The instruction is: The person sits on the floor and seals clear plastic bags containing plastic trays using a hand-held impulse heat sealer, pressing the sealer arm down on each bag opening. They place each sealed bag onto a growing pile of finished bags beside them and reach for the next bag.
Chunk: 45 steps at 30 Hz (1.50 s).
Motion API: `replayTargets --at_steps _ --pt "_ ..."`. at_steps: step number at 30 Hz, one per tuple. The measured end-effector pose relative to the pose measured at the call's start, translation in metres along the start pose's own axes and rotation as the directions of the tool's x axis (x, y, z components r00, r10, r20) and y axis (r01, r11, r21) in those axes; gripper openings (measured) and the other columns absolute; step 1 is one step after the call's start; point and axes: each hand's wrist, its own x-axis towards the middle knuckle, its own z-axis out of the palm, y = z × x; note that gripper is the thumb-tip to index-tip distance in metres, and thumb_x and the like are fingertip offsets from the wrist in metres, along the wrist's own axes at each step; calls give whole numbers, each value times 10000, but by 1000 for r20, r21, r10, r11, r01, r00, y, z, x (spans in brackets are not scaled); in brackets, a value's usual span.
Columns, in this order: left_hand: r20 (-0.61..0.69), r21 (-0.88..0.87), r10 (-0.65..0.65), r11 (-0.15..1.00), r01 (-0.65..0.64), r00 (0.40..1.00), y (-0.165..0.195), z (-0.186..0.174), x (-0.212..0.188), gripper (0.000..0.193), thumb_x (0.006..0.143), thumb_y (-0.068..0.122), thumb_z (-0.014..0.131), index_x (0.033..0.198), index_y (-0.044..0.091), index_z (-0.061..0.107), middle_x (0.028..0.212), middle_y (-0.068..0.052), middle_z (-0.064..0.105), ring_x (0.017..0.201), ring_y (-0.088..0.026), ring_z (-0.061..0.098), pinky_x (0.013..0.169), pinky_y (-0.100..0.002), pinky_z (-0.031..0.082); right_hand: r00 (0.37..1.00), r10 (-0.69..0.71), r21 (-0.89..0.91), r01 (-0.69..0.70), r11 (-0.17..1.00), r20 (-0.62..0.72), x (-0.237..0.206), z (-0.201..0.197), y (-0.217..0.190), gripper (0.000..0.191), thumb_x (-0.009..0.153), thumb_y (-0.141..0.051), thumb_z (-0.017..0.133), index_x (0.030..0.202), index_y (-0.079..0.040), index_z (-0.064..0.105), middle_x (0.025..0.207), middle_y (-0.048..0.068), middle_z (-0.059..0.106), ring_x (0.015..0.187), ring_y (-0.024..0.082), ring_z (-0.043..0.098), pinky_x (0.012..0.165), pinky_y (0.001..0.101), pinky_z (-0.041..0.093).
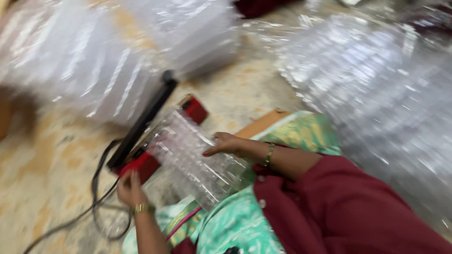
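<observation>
The picture is motion-blurred. A clear plastic packet (193,157) filled with small transparent pieces lies across a red heat sealer (141,164) with a long black arm (146,117), which stands on the floor. My right hand (226,143), with a gold bangle at the wrist, grips the packet's upper right side. My left hand (129,188), also with a bangle, holds the near red end of the sealer. The packet's far end lies under the black arm.
A black cable (94,197) loops over the mottled floor at the left. Large heaps of clear plastic packs lie at the back left (94,56) and at the right (376,94). A brown board (261,123) sits by my green-clad lap.
</observation>
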Motion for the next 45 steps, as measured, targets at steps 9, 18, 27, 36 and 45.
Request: replayTargets --at_steps 9,18,27,36,45 --pt "165 100 -195 978 181 967 -25 5 -50 150 1034 115 737 1112 4 673 1007 -120 731 861 -157 708 768 -260 573 919 -268 353 362 863 -288 -123 -123 -22 768 681 -289 914 1322 -18 589 1148 111 708 1060 217 694 928 366 566" --pt "588 423 175 766 -485 790 -35 136 -131 201 766 239 779 929 153 699 1099 -347 641 1032 -391 658 899 -401 517 703 -315 428 663 614 -638 -127 -216 -84 400 853 -252 823 1147 -39 654 1021 50 730 893 173 700 779 365 598" --pt "810 355 63 739 -573 582 -44 149 -152 224 858 240 646 725 59 651 769 -165 662 792 -392 616 736 -525 441 659 -328 565 751 343 -677 44 -224 -186 466 812 -287 855 1130 17 703 1055 115 710 917 234 702 824 413 599" --pt "814 374 -25 786 -492 580 -43 146 -148 228 867 199 675 682 78 619 709 -113 643 764 -341 619 750 -486 443 705 -116 539 628 561 -700 277 -187 -267 825 846 -493 803 1289 163 572 884 123 463 642 200 367 591 426 446" --pt "799 379 29 750 -541 600 -44 148 -150 197 864 223 678 727 86 646 739 -111 663 785 -325 638 750 -484 451 802 -398 336 562 756 -446 162 -188 -141 533 972 -340 730 1304 41 559 1139 98 645 937 135 662 802 302 581"
